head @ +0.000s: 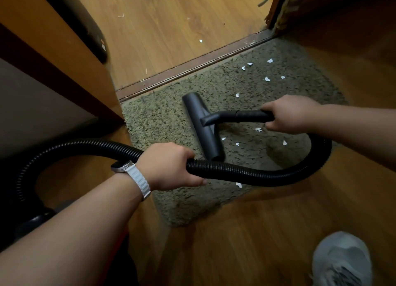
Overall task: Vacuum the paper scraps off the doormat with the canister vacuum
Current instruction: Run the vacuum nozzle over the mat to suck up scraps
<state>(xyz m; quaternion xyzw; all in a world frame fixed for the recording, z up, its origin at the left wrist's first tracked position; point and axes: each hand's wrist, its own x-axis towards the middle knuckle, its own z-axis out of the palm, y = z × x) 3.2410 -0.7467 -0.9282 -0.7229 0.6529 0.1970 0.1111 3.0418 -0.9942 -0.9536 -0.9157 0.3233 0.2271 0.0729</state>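
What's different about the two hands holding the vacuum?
The left hand grips the bendy ribbed hose; the right hand grips the tube that leads to the floor nozzle. The left wrist wears a watch with a white band; the right wrist is bare. The left hand is by the doormat's left edge; the right hand is over its right part, near paper scraps. Both curl around black vacuum parts.

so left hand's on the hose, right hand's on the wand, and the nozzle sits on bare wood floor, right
No: the head view shows the nozzle sitting on the doormat instead. The left hand on the hose and right hand on the wand are correct.
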